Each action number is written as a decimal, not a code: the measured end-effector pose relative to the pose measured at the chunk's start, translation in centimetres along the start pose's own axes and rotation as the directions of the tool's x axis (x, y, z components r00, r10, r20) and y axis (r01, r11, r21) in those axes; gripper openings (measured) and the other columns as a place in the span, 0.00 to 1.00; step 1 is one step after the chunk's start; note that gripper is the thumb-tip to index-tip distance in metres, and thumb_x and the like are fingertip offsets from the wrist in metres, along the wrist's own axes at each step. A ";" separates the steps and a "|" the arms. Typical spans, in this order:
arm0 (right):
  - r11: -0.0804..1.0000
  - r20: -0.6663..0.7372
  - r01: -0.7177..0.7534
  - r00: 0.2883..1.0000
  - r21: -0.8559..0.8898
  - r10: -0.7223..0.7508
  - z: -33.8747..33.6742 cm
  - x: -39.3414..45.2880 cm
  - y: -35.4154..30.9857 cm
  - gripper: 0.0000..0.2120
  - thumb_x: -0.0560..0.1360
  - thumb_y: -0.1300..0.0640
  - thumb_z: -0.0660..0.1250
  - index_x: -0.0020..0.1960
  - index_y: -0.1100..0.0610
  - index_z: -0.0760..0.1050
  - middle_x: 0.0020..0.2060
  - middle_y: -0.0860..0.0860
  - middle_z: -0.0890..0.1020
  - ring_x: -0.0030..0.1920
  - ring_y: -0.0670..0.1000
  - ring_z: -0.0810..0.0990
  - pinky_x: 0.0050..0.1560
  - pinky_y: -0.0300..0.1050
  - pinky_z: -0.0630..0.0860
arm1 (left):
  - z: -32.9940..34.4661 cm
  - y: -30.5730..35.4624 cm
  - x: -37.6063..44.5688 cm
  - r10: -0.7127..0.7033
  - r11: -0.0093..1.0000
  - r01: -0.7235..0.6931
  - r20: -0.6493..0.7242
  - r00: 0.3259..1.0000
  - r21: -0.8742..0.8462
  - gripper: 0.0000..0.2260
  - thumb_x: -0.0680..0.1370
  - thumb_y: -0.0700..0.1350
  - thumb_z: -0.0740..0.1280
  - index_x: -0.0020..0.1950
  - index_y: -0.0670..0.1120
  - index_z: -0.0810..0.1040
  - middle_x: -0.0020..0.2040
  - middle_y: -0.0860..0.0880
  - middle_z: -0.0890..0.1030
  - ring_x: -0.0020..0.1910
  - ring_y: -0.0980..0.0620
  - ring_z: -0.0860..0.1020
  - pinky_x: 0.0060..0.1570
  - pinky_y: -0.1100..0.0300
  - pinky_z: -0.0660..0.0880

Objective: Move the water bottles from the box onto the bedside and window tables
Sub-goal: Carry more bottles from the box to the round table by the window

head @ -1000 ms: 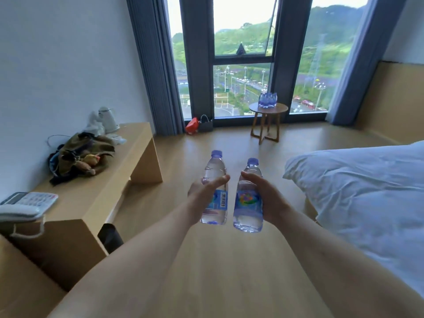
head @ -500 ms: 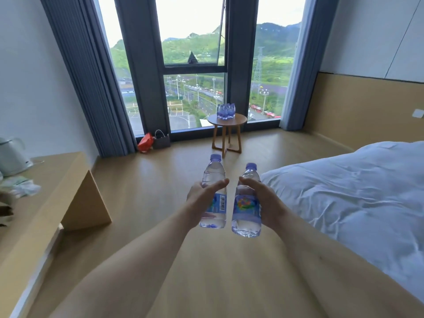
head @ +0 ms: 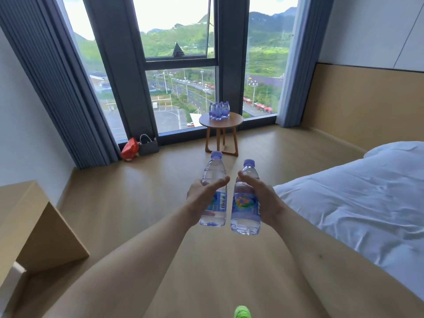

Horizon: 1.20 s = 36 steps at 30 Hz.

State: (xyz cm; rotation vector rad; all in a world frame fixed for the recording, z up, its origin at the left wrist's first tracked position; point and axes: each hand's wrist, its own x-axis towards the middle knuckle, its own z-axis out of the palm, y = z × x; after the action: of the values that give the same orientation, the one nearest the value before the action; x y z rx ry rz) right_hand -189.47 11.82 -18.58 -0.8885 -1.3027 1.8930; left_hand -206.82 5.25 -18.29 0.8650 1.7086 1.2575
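While both arms reach forward at chest height, the left hand point(head: 202, 198) curls its fingers and thumb round a clear water bottle point(head: 214, 191), and the right hand point(head: 263, 198) grips a second bottle point(head: 245, 203) the same way, thumbs lying across the fronts. Both bottles stand upright, side by side with a narrow gap, held over the wooden floor point(head: 137, 203); each has a purple cap, clear water and a blue label, the left one showing a barcode, the right one a coloured print. A green shoe tip point(head: 242, 312) shows at the bottom edge. Compared with half a second ago, the desk point(head: 34, 226) on the left has slid further out of view, its kettle gone from sight, and the white bed point(head: 355, 203) stays on the right. The round window table point(head: 231, 121) has drawn closer and sits more central, and the cluster of bottles point(head: 219, 110) already on it now reads as separate purple-capped bottles. A red bag point(head: 130, 148) and a grey bag point(head: 148, 146) lie by the window point(head: 181, 88).
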 end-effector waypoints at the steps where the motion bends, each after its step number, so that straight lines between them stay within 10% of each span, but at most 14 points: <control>1: 1.000 0.009 0.003 1.000 -0.001 -0.003 -0.7 2.5 -0.2 0.32 0.76 0.43 0.71 0.71 0.61 0.68 0.59 0.62 0.83 0.59 0.67 0.82 0.66 0.67 0.75 | 0.2 0.3 2.5 -0.001 1.000 0.001 -0.003 1.000 0.000 0.31 0.66 0.68 0.77 0.59 0.50 0.74 0.52 0.45 0.83 0.48 0.46 0.85 0.46 0.51 0.83; 9: 0.999 0.007 -0.036 0.999 0.030 0.036 -4.3 22.4 -5.4 0.31 0.74 0.44 0.74 0.70 0.58 0.68 0.57 0.60 0.85 0.55 0.64 0.85 0.54 0.58 0.82 | 2.1 5.0 22.2 -0.061 0.998 0.062 -0.046 0.997 0.016 0.34 0.66 0.68 0.77 0.62 0.49 0.74 0.54 0.45 0.83 0.50 0.45 0.84 0.53 0.47 0.82; 21: 0.999 -0.049 -0.043 0.998 0.007 0.043 -6.2 47.6 -10.2 0.32 0.75 0.47 0.73 0.71 0.62 0.67 0.59 0.65 0.83 0.59 0.68 0.82 0.63 0.64 0.79 | 1.0 10.2 48.0 -0.073 0.995 0.069 -0.062 0.995 -0.070 0.31 0.64 0.69 0.76 0.56 0.51 0.74 0.50 0.46 0.84 0.46 0.47 0.85 0.36 0.57 0.77; 29: 0.998 -0.172 -0.055 0.983 0.040 0.061 -5.8 66.9 -12.4 0.31 0.70 0.45 0.79 0.65 0.59 0.74 0.52 0.61 0.86 0.49 0.62 0.87 0.50 0.57 0.84 | -1.9 13.6 67.2 -0.003 0.999 0.005 0.050 0.999 -0.041 0.29 0.61 0.70 0.76 0.53 0.54 0.76 0.36 0.53 0.86 0.34 0.55 0.85 0.26 0.64 0.77; 36: 0.996 -0.221 -0.040 0.974 0.083 0.058 -5.9 81.0 -15.7 0.27 0.67 0.45 0.81 0.58 0.58 0.77 0.46 0.60 0.87 0.42 0.62 0.87 0.41 0.53 0.83 | -4.0 18.1 82.6 0.002 1.000 0.000 0.078 0.997 -0.031 0.38 0.59 0.69 0.78 0.63 0.52 0.74 0.52 0.44 0.84 0.48 0.45 0.86 0.51 0.43 0.84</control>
State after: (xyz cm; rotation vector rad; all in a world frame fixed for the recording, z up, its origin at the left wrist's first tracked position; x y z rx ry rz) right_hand -226.70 85.70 -18.33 -1.0676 -1.0742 1.8084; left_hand -244.33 81.10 -18.10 0.8855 1.6235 1.2314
